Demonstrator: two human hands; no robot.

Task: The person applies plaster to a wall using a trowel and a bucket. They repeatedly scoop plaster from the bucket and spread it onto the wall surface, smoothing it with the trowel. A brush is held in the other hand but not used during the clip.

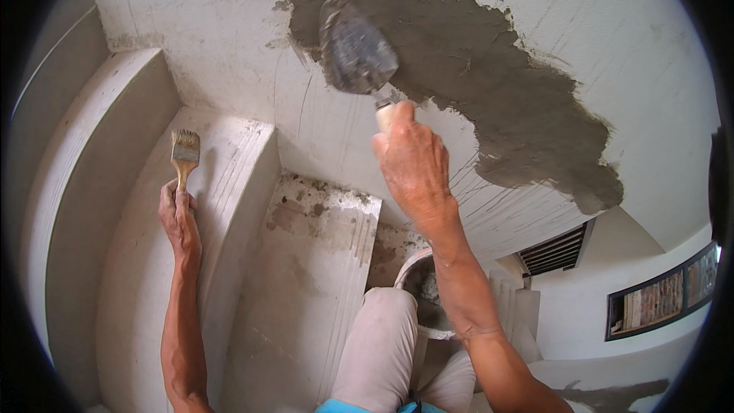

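Here we are at the left grip (178, 210), a bare hand with slender fingers, and we run down a lean left forearm (182, 329), bare right to the lower edge. Across we go to the right grip (414, 164), bare as well, knuckles standing out, and its right arm (459, 279) bare too, a fine crease crossing it. Now the trousers (375, 352): pale, greyish beige with a hint of pink, plain cloth, softly creased. And low down we catch a flash of turquoise, a garment's edge (344, 406), beside a small dark patch (413, 407) we cannot make out.
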